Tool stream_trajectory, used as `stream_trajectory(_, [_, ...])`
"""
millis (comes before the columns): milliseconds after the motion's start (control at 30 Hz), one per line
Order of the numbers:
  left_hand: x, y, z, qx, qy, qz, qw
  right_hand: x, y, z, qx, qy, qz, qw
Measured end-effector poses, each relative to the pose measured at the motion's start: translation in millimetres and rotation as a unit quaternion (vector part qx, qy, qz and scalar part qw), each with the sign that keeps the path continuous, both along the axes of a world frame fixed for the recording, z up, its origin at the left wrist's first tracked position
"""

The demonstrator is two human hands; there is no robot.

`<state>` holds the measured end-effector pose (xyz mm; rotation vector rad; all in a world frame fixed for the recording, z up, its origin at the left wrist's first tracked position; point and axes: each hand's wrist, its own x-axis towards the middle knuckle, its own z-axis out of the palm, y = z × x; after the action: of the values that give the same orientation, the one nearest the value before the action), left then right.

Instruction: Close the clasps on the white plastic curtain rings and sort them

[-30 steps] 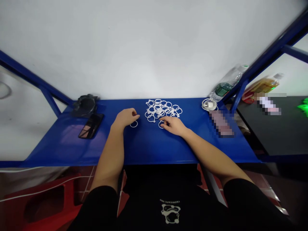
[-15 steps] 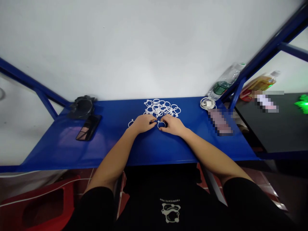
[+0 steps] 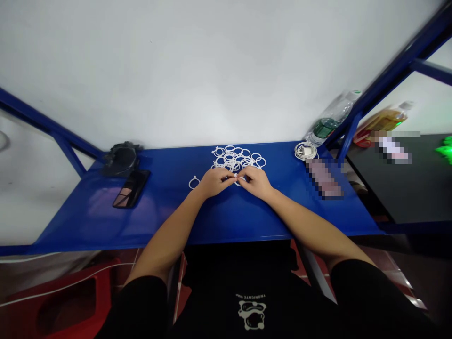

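Observation:
My left hand (image 3: pixel 216 182) and my right hand (image 3: pixel 258 182) meet over the blue tabletop, fingertips pinched together at the small knob of a white ring (image 3: pixel 238 183). Fingers hide most of that ring; its lower curve shows between the hands. Another white ring with a small knob (image 3: pixel 193 182) lies alone just left of my left hand. Right behind both hands spreads a pile of similar thin white rings (image 3: pixel 229 155), some overlapping, and my knuckles cover its front edge.
A black phone-like object (image 3: pixel 131 189) and a dark round object (image 3: pixel 122 159) lie at the left. On the right are a coiled white cable with a charger (image 3: pixel 305 151), a blurred-out flat item (image 3: pixel 324 178) and a plastic bottle (image 3: pixel 328 123). Blue frame bars rise at both sides.
My hands have come together. My left fingertips, apart from the ring before, now pinch at its knob with the right ones. The view has shifted slightly.

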<state>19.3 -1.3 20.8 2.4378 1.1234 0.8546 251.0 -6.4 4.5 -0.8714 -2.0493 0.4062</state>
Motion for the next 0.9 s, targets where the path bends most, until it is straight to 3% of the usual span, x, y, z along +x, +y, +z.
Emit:
stream_trajectory(267, [-2.6,3.7,-2.5,0.003,-0.031,0.014,0.999,0.4,-2.5,5.7,0.010,0.003,0.056,0.998])
stream_trajectory(433, [-3.1,3.8,-5.1,0.040,-0.021,0.005,0.999,-0.2,-3.2,-1.0,-0.057,0.037,0.026,0.997])
stream_trajectory(667, [-0.7,4.3,-6.9,0.090,-0.003,-0.029,0.995,0.5,-2.6,4.1,-0.087,0.009,0.016,0.996])
stream_trajectory(900, [1.7,1.7,-2.0,0.093,-0.025,-0.053,0.994,-6.1,-2.9,1.2,-0.243,0.116,0.067,0.961])
